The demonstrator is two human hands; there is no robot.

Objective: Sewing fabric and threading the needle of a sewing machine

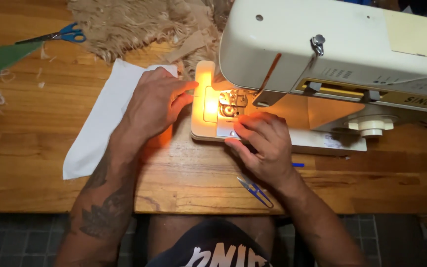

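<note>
Hands work at the lit needle area of a cream-coloured metal sewing machine (pixel 332 49) that stands on a warm brown wooden worktop (pixel 25 163). The left hand (pixel 156 101) lies flat, fingers spread and gripping nothing, pressing on the near end of a long white rectangular strip of cloth (pixel 97 128); its fingertips touch the left edge of the machine's bed. The right hand (pixel 265 143) rests just below the presser foot (pixel 231 106), fingers curled down onto the bed plate; whether this grip pinches a thread or the cloth edge cannot be told, since the fingers hide it.

Most of the white strip trails away to the left over the worktop, well clear of the needle, so by the look of it little or no seam has been run yet and nearly the whole length is left to pass under the foot.

Small blue-handled thread snips (pixel 255 190) lie near the right wrist. Blue-handled scissors (pixel 58 35) lie at the far left, beside a shaggy tan fringed fabric (pixel 134 24)
</note>
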